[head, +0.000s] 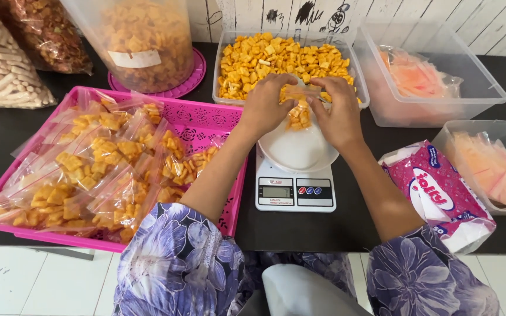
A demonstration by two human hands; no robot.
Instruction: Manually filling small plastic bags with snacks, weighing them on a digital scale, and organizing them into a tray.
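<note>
Both hands pinch the mouth of a small clear plastic bag of orange square crackers [299, 114] – left hand [266, 105] and right hand [339, 110] closed on its top edge, likely so it hangs upright. It sits just below the fingers, over the white bowl [295, 153] on the white digital kitchen scale [295, 191] – partly filled, crackers bunched low.
</note>
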